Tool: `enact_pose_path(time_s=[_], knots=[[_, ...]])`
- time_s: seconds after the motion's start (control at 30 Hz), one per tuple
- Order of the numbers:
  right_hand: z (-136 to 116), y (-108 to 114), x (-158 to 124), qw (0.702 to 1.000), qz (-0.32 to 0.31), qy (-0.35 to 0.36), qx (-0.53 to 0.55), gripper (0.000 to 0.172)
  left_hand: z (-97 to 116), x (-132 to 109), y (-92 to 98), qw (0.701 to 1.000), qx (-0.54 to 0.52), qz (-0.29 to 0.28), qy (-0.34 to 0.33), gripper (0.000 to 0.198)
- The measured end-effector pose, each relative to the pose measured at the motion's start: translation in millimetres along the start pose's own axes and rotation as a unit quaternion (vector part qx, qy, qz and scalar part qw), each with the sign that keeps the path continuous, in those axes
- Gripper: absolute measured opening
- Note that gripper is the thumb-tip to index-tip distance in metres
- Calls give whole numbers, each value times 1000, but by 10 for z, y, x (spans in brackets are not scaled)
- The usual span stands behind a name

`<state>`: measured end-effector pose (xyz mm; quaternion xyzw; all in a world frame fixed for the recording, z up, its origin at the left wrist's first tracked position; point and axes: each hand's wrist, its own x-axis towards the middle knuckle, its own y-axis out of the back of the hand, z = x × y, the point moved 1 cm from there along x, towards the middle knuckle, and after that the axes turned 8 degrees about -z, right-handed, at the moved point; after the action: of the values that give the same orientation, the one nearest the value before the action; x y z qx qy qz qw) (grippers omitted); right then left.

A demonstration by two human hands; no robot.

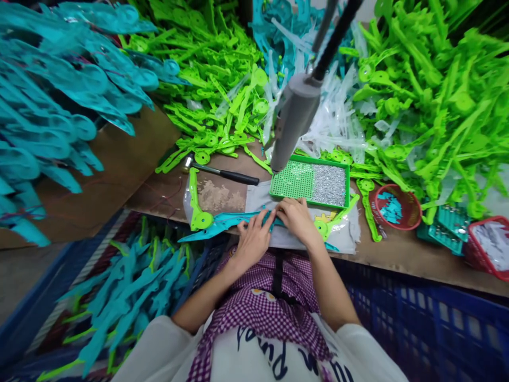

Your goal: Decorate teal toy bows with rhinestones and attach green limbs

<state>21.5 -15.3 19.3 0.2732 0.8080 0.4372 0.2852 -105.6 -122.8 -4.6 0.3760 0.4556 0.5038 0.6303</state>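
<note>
A long blue plastic part (pixel 228 220) lies across the grey cloth (pixel 258 195) at the table's front edge, with a lime-green arm (pixel 201 218) at its left end and another lime-green arm (pixel 328 227) at its right. My left hand (pixel 254 239) is closed on the middle of the blue part, fingertips bent over it. Just to the right, my right hand (pixel 296 218) is closed at the same place, its fingertips meeting those of the left. Whatever small thing may be between the fingertips is hidden.
A grey powered screwdriver (pixel 296 114) hangs above a green tray (pixel 347 185) of small screws. A hammer (pixel 226 173) lies left of it. Red baskets (pixel 413 215) stand right. Lime-green parts (pixel 449 101) and blue parts (pixel 67 85) are heaped around; assembled pieces (pixel 135 286) fill a crate lower left.
</note>
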Motion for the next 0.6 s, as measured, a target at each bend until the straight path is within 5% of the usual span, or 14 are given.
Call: enact_pose_path(time_s=[0.13, 0.23, 0.43, 0.5, 0.6], knots=[[-95, 284, -93, 994, -4, 11, 105, 21, 10, 15, 21, 999, 31, -13, 6, 58], [17, 552, -330, 970, 91, 59, 215, 25, 3, 23, 1, 999, 36, -5, 9, 58], [975, 852, -784, 851, 409, -118, 307, 26, -11, 35, -20, 999, 39, 6, 1, 59], [1292, 928, -851, 825, 444, -138, 321, 29, -12, 36, -18, 999, 45, 11, 6, 59], [1607, 1001, -998, 831, 434, -165, 305, 32, -21, 41, -29, 998, 50, 22, 12, 58]])
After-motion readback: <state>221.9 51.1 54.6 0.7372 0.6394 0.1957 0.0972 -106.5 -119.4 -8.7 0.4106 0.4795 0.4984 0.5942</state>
